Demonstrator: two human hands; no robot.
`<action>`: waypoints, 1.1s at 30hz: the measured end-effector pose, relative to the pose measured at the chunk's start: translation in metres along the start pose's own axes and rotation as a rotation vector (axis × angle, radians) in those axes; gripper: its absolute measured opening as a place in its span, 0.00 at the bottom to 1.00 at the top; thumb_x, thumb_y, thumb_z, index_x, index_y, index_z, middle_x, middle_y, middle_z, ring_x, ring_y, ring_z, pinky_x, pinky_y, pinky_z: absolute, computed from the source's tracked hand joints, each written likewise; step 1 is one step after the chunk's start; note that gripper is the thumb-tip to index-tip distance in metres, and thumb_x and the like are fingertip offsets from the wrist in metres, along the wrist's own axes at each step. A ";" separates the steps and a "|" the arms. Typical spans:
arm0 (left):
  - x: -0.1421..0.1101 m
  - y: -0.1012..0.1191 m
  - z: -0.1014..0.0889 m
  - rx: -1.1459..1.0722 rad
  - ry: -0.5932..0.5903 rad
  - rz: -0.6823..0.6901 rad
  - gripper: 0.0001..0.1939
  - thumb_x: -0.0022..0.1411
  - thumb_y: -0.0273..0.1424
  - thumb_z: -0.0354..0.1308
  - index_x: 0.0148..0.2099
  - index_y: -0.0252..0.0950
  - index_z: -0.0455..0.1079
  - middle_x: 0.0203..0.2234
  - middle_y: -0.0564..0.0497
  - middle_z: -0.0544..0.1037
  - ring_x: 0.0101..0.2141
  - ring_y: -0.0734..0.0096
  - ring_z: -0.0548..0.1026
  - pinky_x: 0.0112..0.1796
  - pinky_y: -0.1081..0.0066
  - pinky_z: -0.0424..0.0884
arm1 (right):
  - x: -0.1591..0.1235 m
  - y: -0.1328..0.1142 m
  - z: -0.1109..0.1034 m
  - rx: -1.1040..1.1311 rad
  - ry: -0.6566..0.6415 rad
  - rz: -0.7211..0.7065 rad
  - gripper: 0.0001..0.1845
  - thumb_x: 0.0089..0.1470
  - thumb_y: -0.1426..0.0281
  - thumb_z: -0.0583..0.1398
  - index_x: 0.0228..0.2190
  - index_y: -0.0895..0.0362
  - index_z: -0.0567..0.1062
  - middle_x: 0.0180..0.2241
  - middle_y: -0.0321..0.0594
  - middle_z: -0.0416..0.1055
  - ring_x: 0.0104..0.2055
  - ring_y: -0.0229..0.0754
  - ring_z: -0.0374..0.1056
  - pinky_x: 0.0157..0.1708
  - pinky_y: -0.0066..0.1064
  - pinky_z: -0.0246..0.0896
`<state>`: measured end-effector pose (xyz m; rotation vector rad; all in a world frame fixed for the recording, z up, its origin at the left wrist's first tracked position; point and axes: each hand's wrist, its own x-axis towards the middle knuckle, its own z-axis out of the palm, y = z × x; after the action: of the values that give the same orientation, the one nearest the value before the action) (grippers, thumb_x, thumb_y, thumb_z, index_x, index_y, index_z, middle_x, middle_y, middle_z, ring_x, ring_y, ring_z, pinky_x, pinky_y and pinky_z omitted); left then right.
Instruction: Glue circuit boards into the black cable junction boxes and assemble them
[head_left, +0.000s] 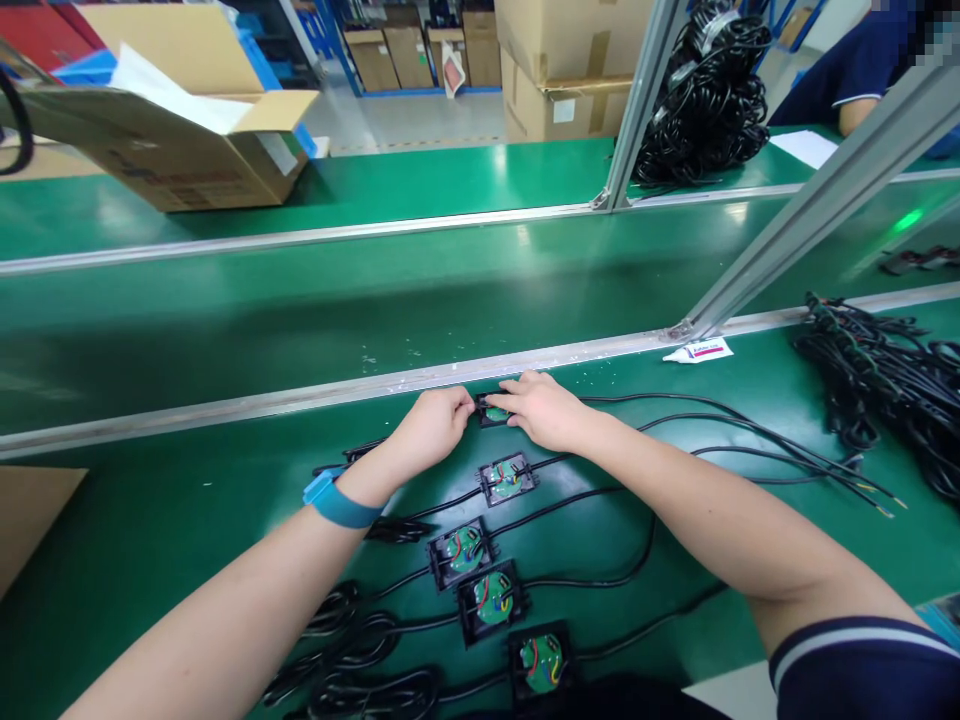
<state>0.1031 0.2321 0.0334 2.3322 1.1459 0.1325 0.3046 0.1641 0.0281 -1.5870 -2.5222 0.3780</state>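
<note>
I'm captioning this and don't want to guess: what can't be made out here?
All in the head view:
Farthest black housing: partly covered by the right hand.
Left hand: anything between its fingertips is too small to tell.
White tube: small print unreadable.
Open cardboard box: contents hidden by its walls and flaps.
Co-worker: cut off by the picture's edge.

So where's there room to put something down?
Between the cardboard and left arm looks bare, and so does most of the strip between the near rail and far rail. It's crowded around the black boxes and cable pile.
</note>
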 end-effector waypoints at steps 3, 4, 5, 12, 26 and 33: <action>-0.002 0.000 0.001 0.069 0.000 0.026 0.12 0.65 0.31 0.46 0.33 0.37 0.70 0.25 0.48 0.77 0.28 0.65 0.73 0.34 0.68 0.66 | 0.000 0.000 0.002 -0.067 -0.016 -0.017 0.23 0.63 0.69 0.57 0.59 0.50 0.71 0.53 0.50 0.70 0.46 0.51 0.63 0.44 0.42 0.58; -0.002 0.000 0.001 0.093 -0.002 0.041 0.13 0.65 0.31 0.46 0.34 0.38 0.70 0.26 0.48 0.77 0.28 0.64 0.73 0.34 0.68 0.66 | 0.000 0.000 0.002 -0.086 -0.019 -0.020 0.23 0.64 0.69 0.57 0.59 0.50 0.71 0.53 0.50 0.70 0.46 0.51 0.63 0.44 0.41 0.58; -0.002 0.000 0.000 0.115 -0.005 0.053 0.13 0.65 0.31 0.46 0.34 0.38 0.71 0.26 0.48 0.78 0.29 0.63 0.73 0.33 0.68 0.65 | 0.000 0.000 0.002 -0.103 -0.022 -0.021 0.23 0.64 0.69 0.56 0.60 0.49 0.70 0.52 0.51 0.70 0.46 0.51 0.63 0.44 0.41 0.58; 0.008 0.002 -0.002 0.164 -0.118 0.000 0.10 0.62 0.26 0.48 0.33 0.38 0.70 0.28 0.48 0.78 0.31 0.63 0.74 0.34 0.69 0.65 | -0.004 -0.010 0.002 -0.202 -0.042 -0.002 0.26 0.65 0.73 0.51 0.62 0.48 0.67 0.52 0.54 0.68 0.47 0.53 0.62 0.44 0.42 0.58; -0.015 0.012 0.003 0.356 0.024 0.079 0.16 0.63 0.26 0.49 0.50 0.32 0.71 0.44 0.36 0.76 0.46 0.53 0.76 0.47 0.59 0.70 | -0.002 -0.004 -0.001 -0.034 -0.052 0.052 0.24 0.63 0.72 0.58 0.59 0.54 0.70 0.58 0.52 0.65 0.57 0.52 0.61 0.53 0.44 0.59; -0.016 0.010 0.010 0.229 0.047 0.132 0.26 0.63 0.29 0.50 0.63 0.33 0.65 0.53 0.39 0.73 0.54 0.55 0.71 0.55 0.59 0.66 | -0.003 -0.002 0.005 -0.085 -0.040 0.047 0.21 0.64 0.70 0.56 0.57 0.58 0.73 0.57 0.55 0.66 0.56 0.55 0.61 0.50 0.47 0.62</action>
<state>0.1034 0.2112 0.0318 2.6205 1.0778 0.1089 0.3028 0.1595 0.0243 -1.6883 -2.5663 0.3149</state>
